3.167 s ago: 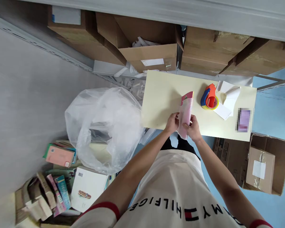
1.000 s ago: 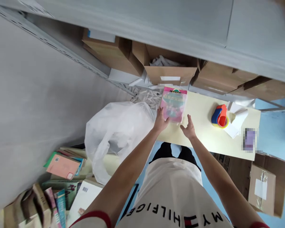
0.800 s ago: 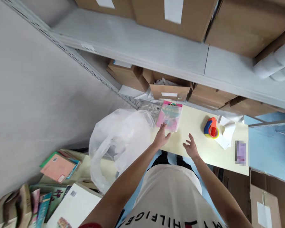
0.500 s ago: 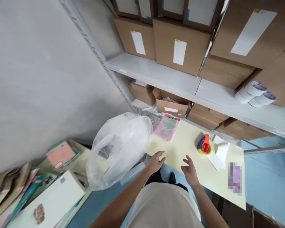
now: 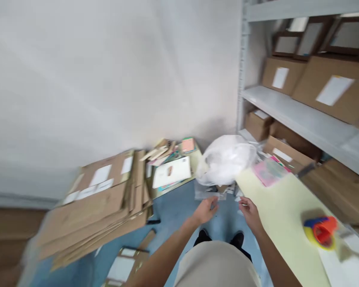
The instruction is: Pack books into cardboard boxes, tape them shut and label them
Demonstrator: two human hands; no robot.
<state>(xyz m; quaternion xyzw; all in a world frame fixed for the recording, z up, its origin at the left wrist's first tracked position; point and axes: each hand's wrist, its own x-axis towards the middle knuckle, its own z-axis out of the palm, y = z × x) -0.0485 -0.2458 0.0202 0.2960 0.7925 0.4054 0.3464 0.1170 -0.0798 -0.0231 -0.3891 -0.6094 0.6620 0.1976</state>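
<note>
The pink book (image 5: 267,171) now lies released on the tabletop (image 5: 283,211) right of centre, while left hand (image 5: 206,209) and right hand (image 5: 249,209) hover empty, fingers loosely spread.

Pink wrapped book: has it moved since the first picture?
Yes: the pink wrapped book went across the pale yellow table to its far corner, away from the orange tape dispenser.

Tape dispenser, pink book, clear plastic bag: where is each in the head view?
tape dispenser (image 5: 322,233): head view, on its red body.
pink book (image 5: 267,171): head view, middle of its cover.
clear plastic bag (image 5: 225,159): head view, middle of its bulging side.
</note>
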